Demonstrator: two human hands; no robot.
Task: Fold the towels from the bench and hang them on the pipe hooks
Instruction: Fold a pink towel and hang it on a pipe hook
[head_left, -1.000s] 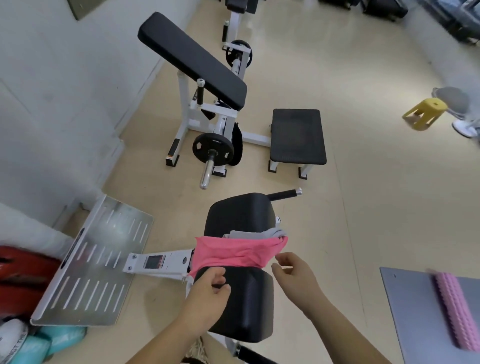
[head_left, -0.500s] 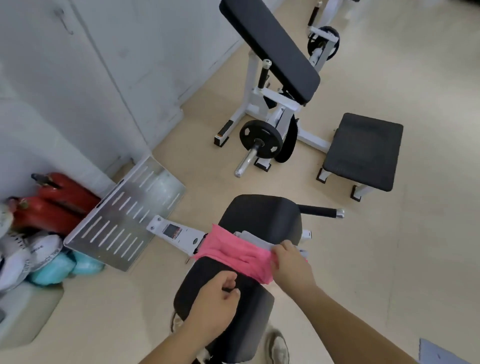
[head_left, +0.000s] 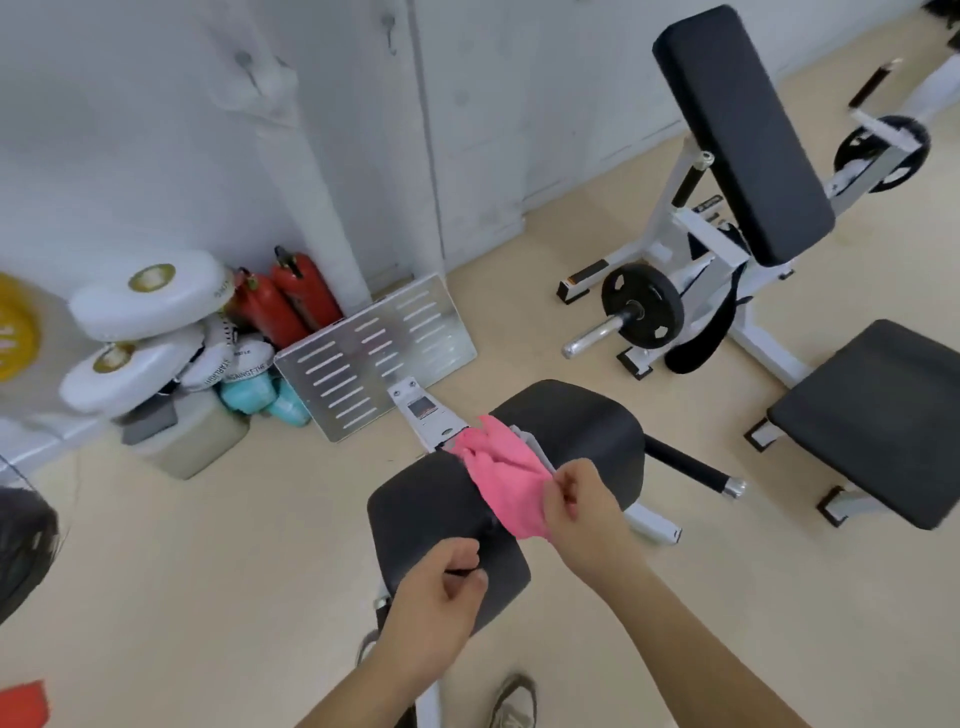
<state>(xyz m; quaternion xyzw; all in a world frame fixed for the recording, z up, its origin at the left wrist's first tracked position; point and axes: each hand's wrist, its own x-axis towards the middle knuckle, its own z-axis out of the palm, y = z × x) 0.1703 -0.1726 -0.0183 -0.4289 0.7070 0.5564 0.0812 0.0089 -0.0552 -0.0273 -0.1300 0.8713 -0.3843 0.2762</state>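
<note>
Pink towel (head_left: 506, 480): lay across the gap between the two black bench pads (head_left: 582, 431), a grey towel edge (head_left: 530, 441) showing under its far side.
Right hand (head_left: 584, 512): pinched the towel's near right edge.
Left hand (head_left: 441, 587): curled loosely over the near pad, nothing visibly in it.
Clearance: bare beige floor (head_left: 208, 545) to the left; perforated metal plate (head_left: 376, 353) beyond the bench.
Room: white wall (head_left: 156, 130) behind, hooks (head_left: 249, 67) on it.

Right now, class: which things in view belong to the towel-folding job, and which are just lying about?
Part of the job:
pink towel
grey towel under it
black bench pad
right hand pinching the pink towel
left hand

Lying about:
fire extinguishers
weight plate
metal footplate
white pads
</note>
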